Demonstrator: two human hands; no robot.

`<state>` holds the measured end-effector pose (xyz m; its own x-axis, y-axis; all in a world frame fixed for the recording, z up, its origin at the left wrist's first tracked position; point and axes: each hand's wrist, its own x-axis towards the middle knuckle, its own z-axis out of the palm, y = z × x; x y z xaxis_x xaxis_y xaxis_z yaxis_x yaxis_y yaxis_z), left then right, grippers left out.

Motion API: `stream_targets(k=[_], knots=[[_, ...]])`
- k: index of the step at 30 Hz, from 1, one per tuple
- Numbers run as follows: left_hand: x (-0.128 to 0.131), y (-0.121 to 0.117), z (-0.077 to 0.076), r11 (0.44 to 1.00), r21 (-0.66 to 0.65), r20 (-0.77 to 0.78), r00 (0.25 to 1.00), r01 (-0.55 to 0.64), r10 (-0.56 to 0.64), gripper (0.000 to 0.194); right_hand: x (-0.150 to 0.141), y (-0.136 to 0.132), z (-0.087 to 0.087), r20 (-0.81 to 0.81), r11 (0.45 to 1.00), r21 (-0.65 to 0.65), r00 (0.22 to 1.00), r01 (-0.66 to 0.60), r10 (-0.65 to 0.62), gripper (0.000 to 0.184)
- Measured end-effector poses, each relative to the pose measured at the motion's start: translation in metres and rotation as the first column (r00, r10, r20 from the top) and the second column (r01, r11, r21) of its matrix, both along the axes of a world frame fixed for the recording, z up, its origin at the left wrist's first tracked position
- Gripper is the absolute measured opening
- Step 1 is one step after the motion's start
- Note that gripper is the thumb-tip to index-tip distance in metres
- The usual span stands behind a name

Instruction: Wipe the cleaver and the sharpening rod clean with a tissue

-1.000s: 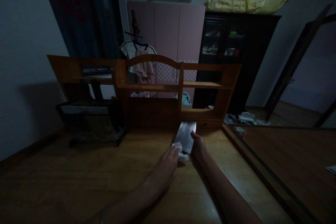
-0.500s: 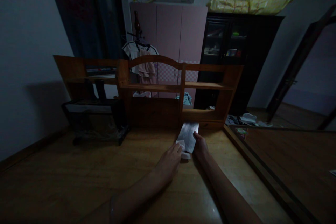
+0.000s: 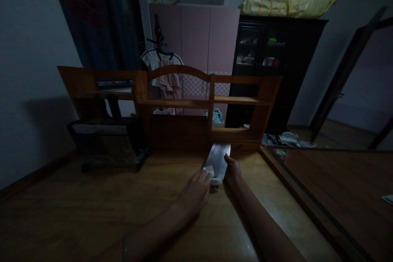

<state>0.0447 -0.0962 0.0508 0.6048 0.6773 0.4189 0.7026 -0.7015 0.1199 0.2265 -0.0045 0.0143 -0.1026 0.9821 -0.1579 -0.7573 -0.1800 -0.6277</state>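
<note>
A broad, shiny metal blade that looks like a cleaver [image 3: 218,159] is held tilted above the wooden tabletop [image 3: 147,196]. My right hand [image 3: 233,172] is closed on its right side, the thumb on the flat face; any handle is hidden. My left hand [image 3: 198,186] pinches a folded white tissue [image 3: 209,170] at the blade's lower left edge. Part of the tissue hangs under the blade's near end.
A black rack [image 3: 109,139] with two upright black handles stands at the left. Along the back runs a wooden shelf unit [image 3: 181,102]. A raised wooden edge [image 3: 294,188] borders the tabletop at the right.
My left hand and the tissue shift slightly along the blade's lower left edge. My right hand keeps its hold. The whole view sways a little right, then back left.
</note>
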Motion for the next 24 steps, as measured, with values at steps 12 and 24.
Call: stream_targets(k=[12, 24], knots=[[-0.013, -0.019, -0.029, 0.998, -0.043, -0.080, 0.996, -0.038, 0.034, 0.075, -0.002, -0.001, 0.003, -0.029, 0.999, 0.003, 0.999, 0.042, -0.042, 0.019], [-0.034, -0.057, -0.033, 0.988, -0.142, -0.104, 0.994, -0.057, 0.043, 0.082, -0.001, 0.002, -0.002, -0.044, 0.999, 0.026, 0.998, 0.047, -0.046, 0.019]])
